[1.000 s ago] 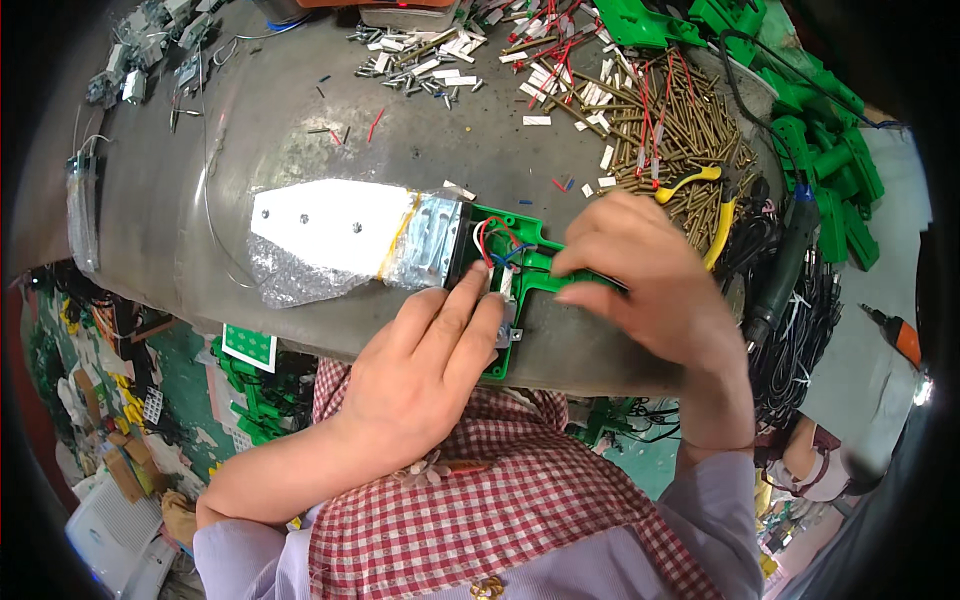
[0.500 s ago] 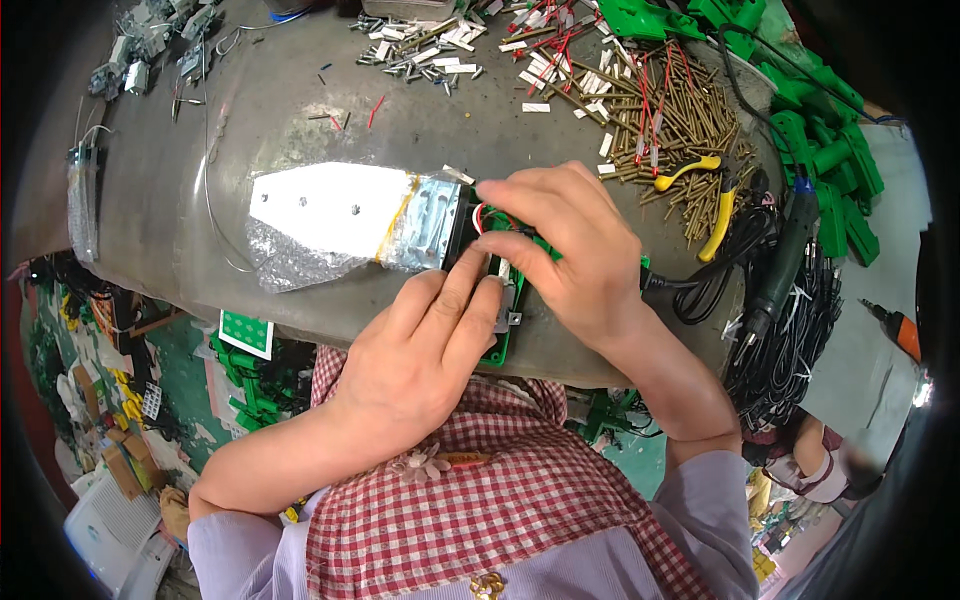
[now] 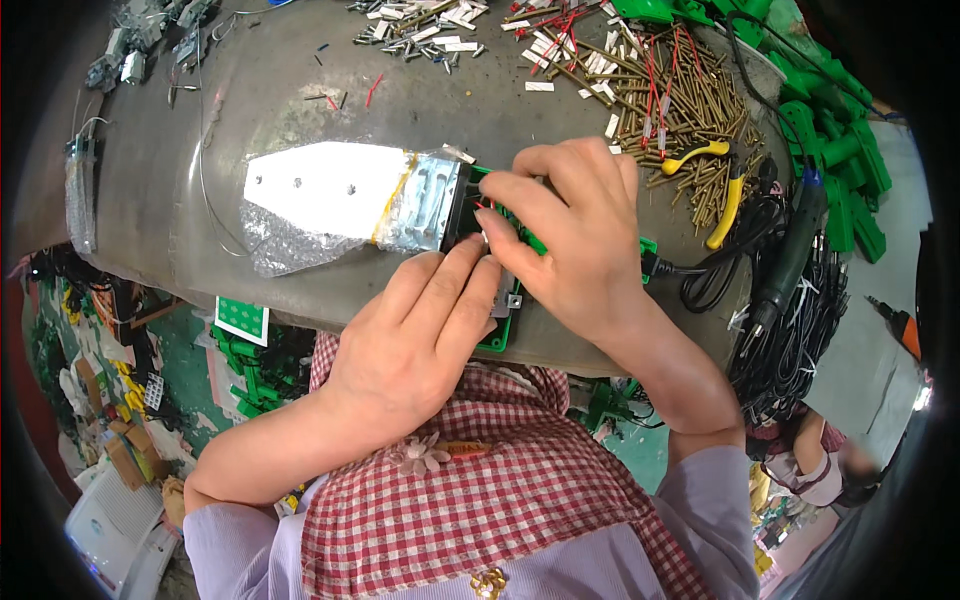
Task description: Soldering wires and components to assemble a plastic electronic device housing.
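A green plastic housing (image 3: pixel 496 340) lies near the table's front edge, joined to a pointed white metal plate (image 3: pixel 320 190) with three holes. Clear plastic wrap (image 3: pixel 300 255) and a yellow band surround the plate. My left hand (image 3: pixel 405 330) rests over the housing, fingers together and bent, their tips pressing inside it. My right hand (image 3: pixel 575 220) curls above the housing, with thumb and forefinger around a thin red wire (image 3: pixel 484 206). The thumb tip comes close to my left fingertips. Both hands hide much of the housing's inside. A black cable (image 3: pixel 690 268) leaves its right end.
Brass-coloured rods (image 3: pixel 690 110) and white strips are heaped at the far right. Beside them lie yellow-handled pliers (image 3: pixel 728 210) and a dark tool (image 3: pixel 790 260) with a cable. Green housings (image 3: pixel 840 150) are piled at the right edge. Metal parts (image 3: pixel 140 40) lie far left.
The housing and plate have shifted slightly up and left. My right fingers have spread a little and lifted at the knuckles. My left hand stays on the housing, moving slightly left with it.
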The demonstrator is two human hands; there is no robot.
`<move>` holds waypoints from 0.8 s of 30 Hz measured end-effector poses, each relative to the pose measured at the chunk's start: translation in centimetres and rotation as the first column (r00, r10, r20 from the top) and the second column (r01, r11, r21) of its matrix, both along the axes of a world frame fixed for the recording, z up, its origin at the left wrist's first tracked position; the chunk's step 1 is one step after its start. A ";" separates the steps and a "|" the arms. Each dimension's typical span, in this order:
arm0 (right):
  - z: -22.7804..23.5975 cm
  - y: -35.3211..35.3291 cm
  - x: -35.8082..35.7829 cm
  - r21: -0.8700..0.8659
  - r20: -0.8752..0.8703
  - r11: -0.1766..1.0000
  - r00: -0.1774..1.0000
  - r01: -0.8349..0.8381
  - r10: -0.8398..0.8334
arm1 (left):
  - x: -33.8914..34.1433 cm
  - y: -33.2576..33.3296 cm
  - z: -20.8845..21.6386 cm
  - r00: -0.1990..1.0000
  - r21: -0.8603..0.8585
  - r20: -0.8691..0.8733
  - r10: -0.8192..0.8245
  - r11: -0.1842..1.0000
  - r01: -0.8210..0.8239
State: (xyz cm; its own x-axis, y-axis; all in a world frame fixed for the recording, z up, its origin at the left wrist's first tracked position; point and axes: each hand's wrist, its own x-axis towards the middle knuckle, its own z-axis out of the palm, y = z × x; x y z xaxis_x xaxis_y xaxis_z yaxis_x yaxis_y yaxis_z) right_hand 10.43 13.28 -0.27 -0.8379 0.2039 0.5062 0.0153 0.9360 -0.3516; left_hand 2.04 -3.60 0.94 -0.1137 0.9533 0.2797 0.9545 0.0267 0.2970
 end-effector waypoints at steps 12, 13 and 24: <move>0.2 0.2 0.3 -0.353 0.104 0.935 0.994 0.011 0.028 | 0.3 -0.1 -0.3 0.998 0.039 0.040 0.054 0.998 -0.055; 0.3 0.1 0.3 -0.351 0.100 0.936 0.994 -0.003 0.041 | 0.3 -0.1 -0.3 0.998 0.039 0.041 0.055 0.998 -0.056; 0.7 1.0 0.1 -0.441 0.168 0.897 0.980 -0.024 0.109 | 0.0 -0.1 -0.7 1.000 0.053 -0.018 0.017 0.998 -0.016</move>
State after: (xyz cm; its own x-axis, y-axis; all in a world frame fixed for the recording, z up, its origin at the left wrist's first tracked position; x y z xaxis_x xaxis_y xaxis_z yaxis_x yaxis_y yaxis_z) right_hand 10.58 14.26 0.48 -0.9264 0.3085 0.2158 0.0622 0.6907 -0.7205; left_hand 2.05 -3.66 0.27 -0.1236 0.9351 0.3321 0.9595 0.0272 0.2804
